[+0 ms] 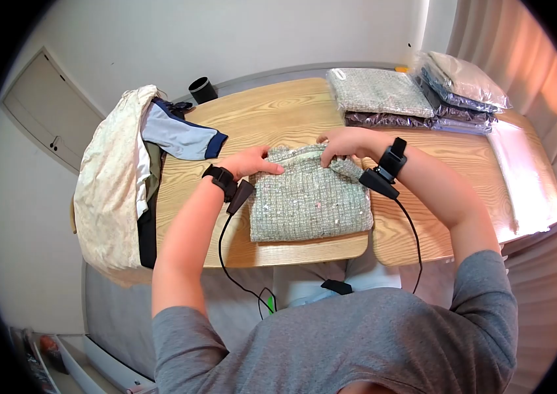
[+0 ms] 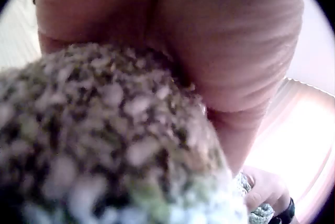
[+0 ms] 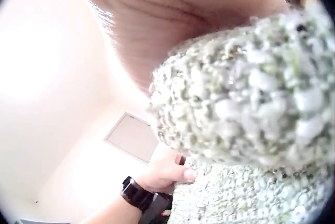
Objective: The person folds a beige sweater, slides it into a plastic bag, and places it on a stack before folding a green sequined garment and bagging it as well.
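A folded light green-grey tweed garment (image 1: 310,200) lies near the table's front edge. My left hand (image 1: 251,161) grips its far left corner, thumb on top and fingers mostly hidden behind the edge. At the far right corner, my right hand (image 1: 347,142) holds the cloth with bent fingers and thumb. The left wrist view shows the left palm (image 2: 225,41) over blurred tweed (image 2: 115,130), with the right hand (image 2: 267,190) beyond. In the right wrist view, the right palm (image 3: 172,14) meets a thick tweed fold (image 3: 251,93); the left thumb lies on the cloth.
Clothes (image 1: 111,190) are heaped over the table's left side, with a blue-grey sleeve (image 1: 183,134) reaching inward. Bagged folded garments (image 1: 383,92) are stacked at the back right. Clear plastic (image 1: 520,177) lies along the right side. A black bin (image 1: 203,90) stands behind the wooden table (image 1: 258,108).
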Motion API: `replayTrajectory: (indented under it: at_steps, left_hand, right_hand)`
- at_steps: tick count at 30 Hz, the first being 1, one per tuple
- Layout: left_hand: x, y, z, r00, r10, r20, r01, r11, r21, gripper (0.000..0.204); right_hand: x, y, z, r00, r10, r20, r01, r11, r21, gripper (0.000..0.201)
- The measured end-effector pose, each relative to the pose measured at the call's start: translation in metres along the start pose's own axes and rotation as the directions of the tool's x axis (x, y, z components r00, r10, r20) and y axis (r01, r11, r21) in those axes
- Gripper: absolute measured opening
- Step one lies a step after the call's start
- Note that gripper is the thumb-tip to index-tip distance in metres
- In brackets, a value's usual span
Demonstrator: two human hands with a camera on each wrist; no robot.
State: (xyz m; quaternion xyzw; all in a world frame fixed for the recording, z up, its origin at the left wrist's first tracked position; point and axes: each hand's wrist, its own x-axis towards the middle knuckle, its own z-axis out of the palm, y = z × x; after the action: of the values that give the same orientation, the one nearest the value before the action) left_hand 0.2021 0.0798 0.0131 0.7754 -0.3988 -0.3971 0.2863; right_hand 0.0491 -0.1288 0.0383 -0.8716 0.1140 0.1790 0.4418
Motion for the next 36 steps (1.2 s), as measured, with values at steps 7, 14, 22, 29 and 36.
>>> replayTrajectory:
  at_steps: [7,14,22,29,36]
  left_hand:
    - [-0.099,0.057,0.035,0.474,0.696,-0.539,-0.449,0.718,0.533,0.057]
    - [-0.139,-0.018,0.140,0.802,0.547,-0.242,-0.347,0.755,0.556,0.041]
    - [-0.145,-0.019,0.154,0.684,0.312,-0.659,-0.302,0.944,0.133,0.056]
    - [-0.101,0.004,0.160,0.681,0.487,-0.547,-0.190,0.839,0.510,0.079]
    - [-0.089,0.010,0.153,0.655,0.403,-0.639,-0.083,0.879,0.469,0.059]
  right_hand:
    - [-0.087,-0.027,0.029,0.444,-0.783,-0.436,0.400,0.608,-0.685,0.061]
    - [-0.125,0.051,0.134,0.703,-0.629,-0.331,0.385,0.729,-0.566,0.054]
    - [-0.114,0.060,0.117,0.726,-0.198,-0.658,0.287,0.957,0.028,0.069]
    - [-0.089,0.058,0.118,0.715,-0.390,-0.581,0.120,0.886,-0.448,0.080]
    - [-0.083,0.058,0.105,0.815,-0.286,-0.504,0.052,0.902,-0.428,0.066]
